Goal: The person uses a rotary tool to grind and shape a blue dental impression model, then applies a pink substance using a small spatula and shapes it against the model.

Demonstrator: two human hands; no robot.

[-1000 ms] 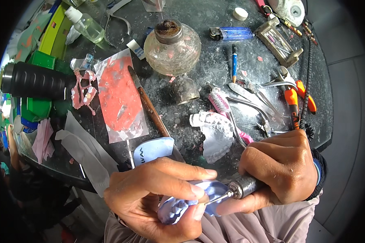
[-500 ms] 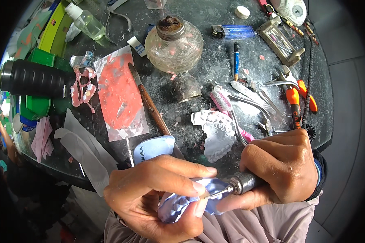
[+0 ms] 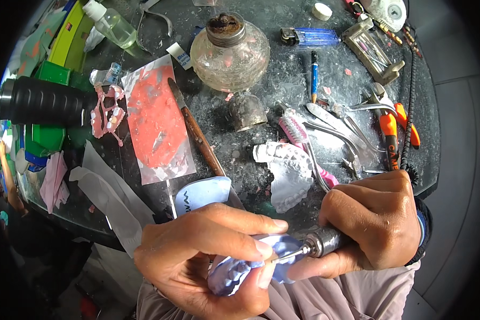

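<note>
In the head view, the left hand (image 3: 197, 248) grips the blue model (image 3: 228, 278) with thumb and fingers, just above the lap (image 3: 330, 298); the right hand (image 3: 376, 224) is wrapped around the drill (image 3: 326, 241); the thin bit (image 3: 292, 254) points left, its tip close to the left thumb, and I cannot tell if it touches the model. On the dark table (image 3: 284, 88) lies the white model (image 3: 289, 178), beside the pink brush (image 3: 293, 129); left of it lie the knife (image 3: 201, 141) and the pink sheet (image 3: 157, 120); the glass lamp (image 3: 229, 61) stands farther back.
</note>
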